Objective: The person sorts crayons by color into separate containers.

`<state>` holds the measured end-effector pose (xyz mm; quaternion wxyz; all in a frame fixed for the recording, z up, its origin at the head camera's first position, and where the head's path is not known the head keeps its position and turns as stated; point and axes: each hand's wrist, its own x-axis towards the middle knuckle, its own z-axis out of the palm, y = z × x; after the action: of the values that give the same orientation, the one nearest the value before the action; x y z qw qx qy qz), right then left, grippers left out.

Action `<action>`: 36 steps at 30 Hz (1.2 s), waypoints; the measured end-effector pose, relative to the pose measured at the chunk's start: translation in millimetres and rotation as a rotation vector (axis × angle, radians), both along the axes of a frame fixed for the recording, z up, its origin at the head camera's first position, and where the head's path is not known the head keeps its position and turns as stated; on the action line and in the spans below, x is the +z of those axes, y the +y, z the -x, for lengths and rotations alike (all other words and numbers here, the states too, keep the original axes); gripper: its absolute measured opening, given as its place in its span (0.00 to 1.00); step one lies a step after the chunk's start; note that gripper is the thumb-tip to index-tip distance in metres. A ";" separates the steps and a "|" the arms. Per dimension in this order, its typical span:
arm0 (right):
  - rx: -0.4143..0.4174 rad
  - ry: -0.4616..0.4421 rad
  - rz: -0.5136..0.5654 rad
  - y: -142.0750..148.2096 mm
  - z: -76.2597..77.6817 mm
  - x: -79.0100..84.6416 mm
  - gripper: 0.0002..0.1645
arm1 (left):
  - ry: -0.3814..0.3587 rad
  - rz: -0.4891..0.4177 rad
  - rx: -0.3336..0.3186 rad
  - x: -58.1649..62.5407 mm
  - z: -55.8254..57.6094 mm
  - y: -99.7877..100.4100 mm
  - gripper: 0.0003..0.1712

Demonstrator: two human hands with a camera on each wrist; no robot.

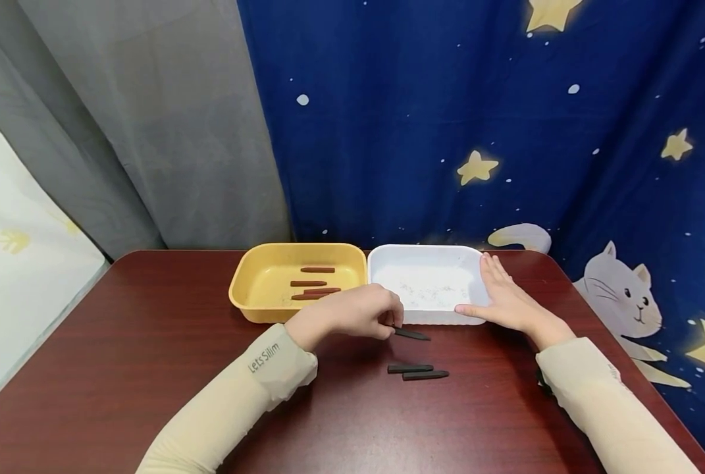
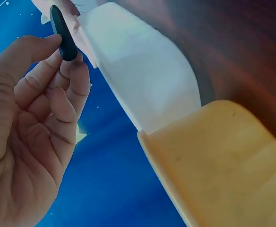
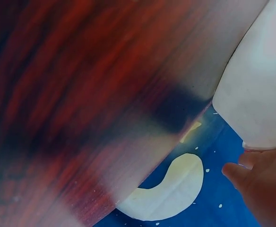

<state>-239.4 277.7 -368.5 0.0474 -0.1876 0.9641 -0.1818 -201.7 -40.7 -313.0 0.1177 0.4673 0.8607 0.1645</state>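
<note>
In the head view my left hand (image 1: 358,313) pinches a black crayon (image 1: 413,334) between thumb and fingertips, just in front of the white tray (image 1: 426,317). The left wrist view shows the same crayon (image 2: 63,35) held at one end, its other end free. Two more black crayons (image 1: 410,368) lie side by side on the table, nearer to me. My right hand (image 1: 509,299) rests on the right side of the white tray, fingers straight and thumb spread along the near rim. Dark specks dot this tray's floor.
A yellow tray (image 1: 257,314) stands left against the white one, with several reddish-brown crayons (image 1: 318,269) lying in it. Both trays are near the back edge of the dark red table (image 1: 168,342). Behind hangs a blue curtain (image 1: 388,131) with stars.
</note>
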 end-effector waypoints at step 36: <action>-0.023 0.000 -0.018 1.3 0.4 -1.9 0.75 | -0.042 -0.005 0.209 -16.6 97.2 30.6 0.03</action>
<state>-239.8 279.0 -370.4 0.0471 -0.1761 0.9678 -0.1735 -299.0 -10.1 -329.6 0.1169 0.3717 0.9016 0.1880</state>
